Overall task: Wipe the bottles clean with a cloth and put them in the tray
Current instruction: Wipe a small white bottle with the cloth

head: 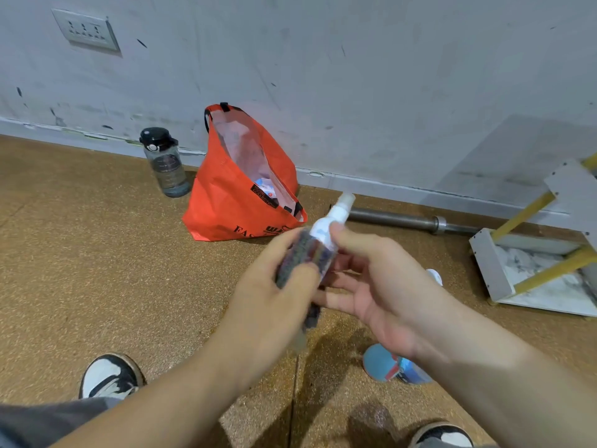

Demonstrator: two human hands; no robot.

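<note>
I hold a small white spray bottle (332,221) tilted up and away in front of me, its clear cap pointing to the wall. My left hand (274,286) presses a dark grey cloth (300,263) around the bottle's body. My right hand (381,286) cups the bottle from the right, thumb on its shoulder. A blue bottle (392,365) lies on the floor under my right forearm. A white cap or bottle top (434,276) peeks out behind my right hand. The white tray (491,270) with yellow bars stands at the right.
An open orange shopping bag (239,189) sits by the wall, with a dark water bottle (166,163) to its left. A metal bar (413,219) lies along the skirting. My shoes (109,376) are at the bottom, on a brown speckled floor.
</note>
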